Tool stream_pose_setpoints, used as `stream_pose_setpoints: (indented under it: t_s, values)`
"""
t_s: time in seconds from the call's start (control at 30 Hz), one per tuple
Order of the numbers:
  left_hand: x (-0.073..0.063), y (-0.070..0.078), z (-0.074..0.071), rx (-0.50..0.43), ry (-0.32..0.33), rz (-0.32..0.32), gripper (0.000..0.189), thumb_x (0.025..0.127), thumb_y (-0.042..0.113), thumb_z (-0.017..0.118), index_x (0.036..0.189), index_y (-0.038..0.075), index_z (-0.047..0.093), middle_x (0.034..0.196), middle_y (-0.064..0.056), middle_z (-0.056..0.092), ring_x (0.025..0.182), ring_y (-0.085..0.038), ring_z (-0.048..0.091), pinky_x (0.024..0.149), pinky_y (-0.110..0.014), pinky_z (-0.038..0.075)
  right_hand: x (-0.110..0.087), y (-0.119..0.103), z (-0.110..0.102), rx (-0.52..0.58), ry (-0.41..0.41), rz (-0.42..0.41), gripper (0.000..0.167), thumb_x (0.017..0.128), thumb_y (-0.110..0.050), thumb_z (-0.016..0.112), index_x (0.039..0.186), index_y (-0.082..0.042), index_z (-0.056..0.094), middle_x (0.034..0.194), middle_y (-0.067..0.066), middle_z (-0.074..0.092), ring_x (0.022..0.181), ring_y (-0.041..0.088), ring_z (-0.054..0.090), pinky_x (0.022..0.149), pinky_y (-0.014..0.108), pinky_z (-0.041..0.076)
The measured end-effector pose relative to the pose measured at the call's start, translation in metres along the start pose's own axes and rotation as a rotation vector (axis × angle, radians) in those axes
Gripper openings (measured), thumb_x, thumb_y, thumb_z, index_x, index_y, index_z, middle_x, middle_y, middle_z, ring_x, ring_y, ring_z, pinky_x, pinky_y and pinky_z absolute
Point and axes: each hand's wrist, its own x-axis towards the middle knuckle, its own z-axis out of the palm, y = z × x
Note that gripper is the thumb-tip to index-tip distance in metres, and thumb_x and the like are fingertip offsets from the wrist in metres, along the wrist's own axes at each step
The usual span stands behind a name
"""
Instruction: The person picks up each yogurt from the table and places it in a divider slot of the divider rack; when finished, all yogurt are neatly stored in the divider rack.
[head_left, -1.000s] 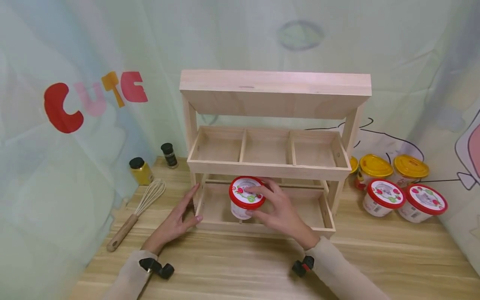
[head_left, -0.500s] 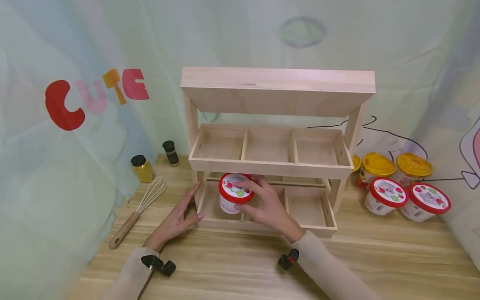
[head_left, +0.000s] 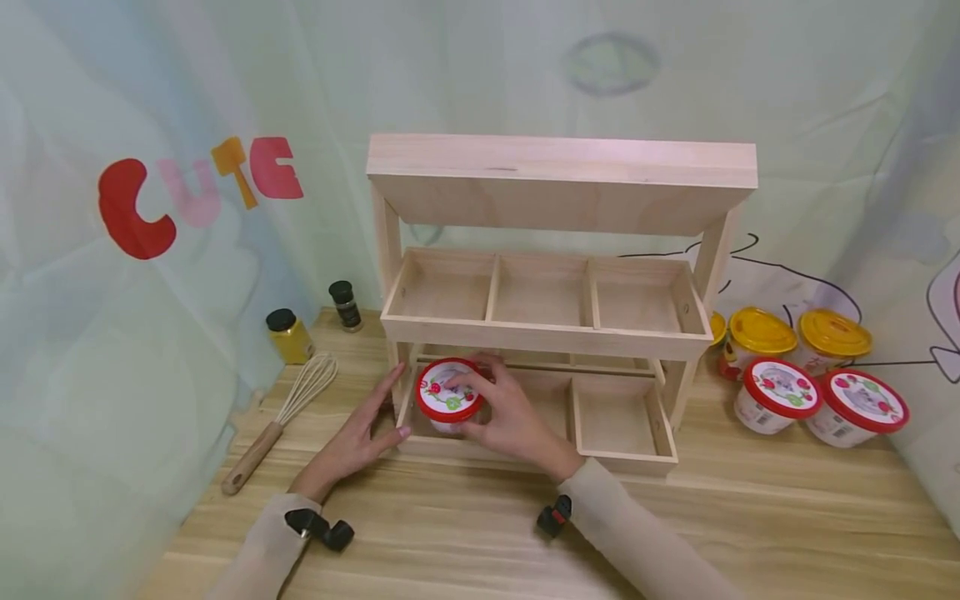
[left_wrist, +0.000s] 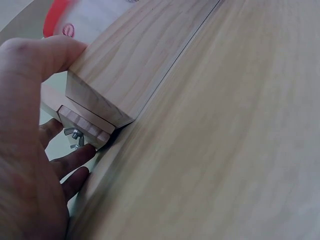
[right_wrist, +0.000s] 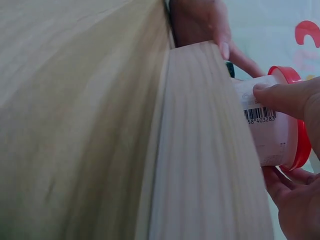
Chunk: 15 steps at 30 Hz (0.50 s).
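Note:
My right hand (head_left: pixel 517 417) grips a white tub with a red-rimmed, berry-printed lid (head_left: pixel 441 385) in the left compartment of the lower tray (head_left: pixel 615 417) of a wooden two-tier rack (head_left: pixel 555 337). In the right wrist view, the thumb lies on the tub's side (right_wrist: pixel 262 132) by the barcode, and the other fingers are on its opposite side. My left hand (head_left: pixel 358 437) rests spread at the rack's left side. Its thumb touches the lower tray's front corner (left_wrist: pixel 102 75); its other fingers reach along the side, close to a wing nut (left_wrist: pixel 75 133).
Two more red-lidded tubs (head_left: pixel 782 390) stand to the right of the rack, before several yellow-lidded tubs (head_left: pixel 761 332). To the left lie a whisk (head_left: pixel 288 417), a yellow jar with a black cap (head_left: pixel 290 337) and a black-capped spice bottle (head_left: pixel 346 307).
My right hand has carried the red-lidded tub leftward from the lower tray's middle and down into its left compartment. The left hand keeps its place on the rack.

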Motion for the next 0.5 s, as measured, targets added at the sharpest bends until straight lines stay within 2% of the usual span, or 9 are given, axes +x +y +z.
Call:
stream_pose_setpoints:
  t_s: [0.23,0.5]
  values:
    - [-0.001,0.0,0.001,-0.001,-0.005,-0.001,0.098,0.098,0.017,0.074,0.174,0.026,0.014,0.181,-0.016,0.021,0.162,-0.053,0.024,0.124,-0.075,0.026,-0.006,0.002,0.011,-0.039,-0.067,0.016,0.056,0.084,-0.015,0.092,0.132,-0.022,0.065,0.159,0.021,0.044,0.144,0.04,0.054,0.114,0.056,0.053]
    - [0.0,0.0,0.001,-0.007,-0.007,-0.013,0.096,0.099,0.018,0.072,0.174,0.028,0.014,0.18,-0.018,0.02,0.163,-0.054,0.023,0.124,-0.076,0.025,-0.009,0.004,0.011,-0.02,-0.052,0.006,0.057,0.085,-0.024,0.092,0.134,-0.024,0.064,0.161,0.018,0.044,0.146,0.037,0.053,0.115,0.057,0.05]
